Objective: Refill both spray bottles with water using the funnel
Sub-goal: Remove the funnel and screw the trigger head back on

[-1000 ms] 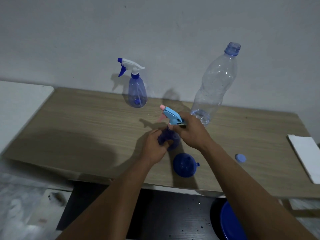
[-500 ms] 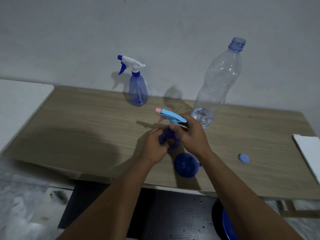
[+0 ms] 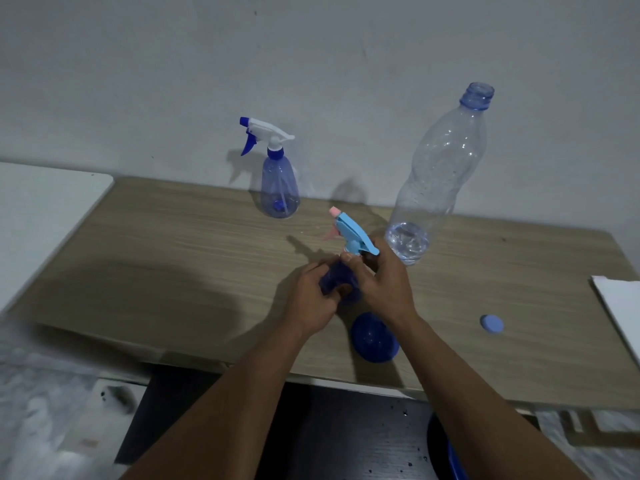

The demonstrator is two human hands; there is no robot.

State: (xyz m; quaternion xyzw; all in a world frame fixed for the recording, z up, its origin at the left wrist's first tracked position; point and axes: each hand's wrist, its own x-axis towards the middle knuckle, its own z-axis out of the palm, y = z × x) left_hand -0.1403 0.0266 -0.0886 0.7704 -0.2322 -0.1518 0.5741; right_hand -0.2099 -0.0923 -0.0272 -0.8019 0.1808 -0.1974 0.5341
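1. Table [image 3: 173,271]: wood top against the wall, all the task things sit on it; a white board [image 3: 620,306] lies on its right end
2. Water bottle [image 3: 440,174]: tall, clear, upright at back right, uncapped, only a little water in the bottom; just beyond the right hand, not touched
3. Far sprayer [image 3: 278,188]: upright at the back by the wall, white-and-blue trigger on, nozzle pointing left; well apart from both hands, looks near empty
4. Near sprayer [image 3: 337,284]: dark blue body mid-table between the hands, long axis roughly upright with a slight lean; light-blue head [image 3: 355,237] on top, pink nozzle aimed away and left; fill level hidden by fingers
5. Left hand [image 3: 311,303]: fingers wrapped round the near sprayer's body from the left, steadying it
6. Right hand [image 3: 384,285]: fingertips clamped on the neck just under the head, from the right; reads as twisting the head at the collar, off or on cannot tell
7. Funnel [image 3: 375,337]: blue, lying by the front edge, just beside the right wrist, on the camera side of the near sprayer; right hand is nearer, so fetching it looks like a short pull back while the left keeps the body upright
8. Cap [image 3: 491,323]: small, pale blue, flat on the table right of the funnel, apart from both hands
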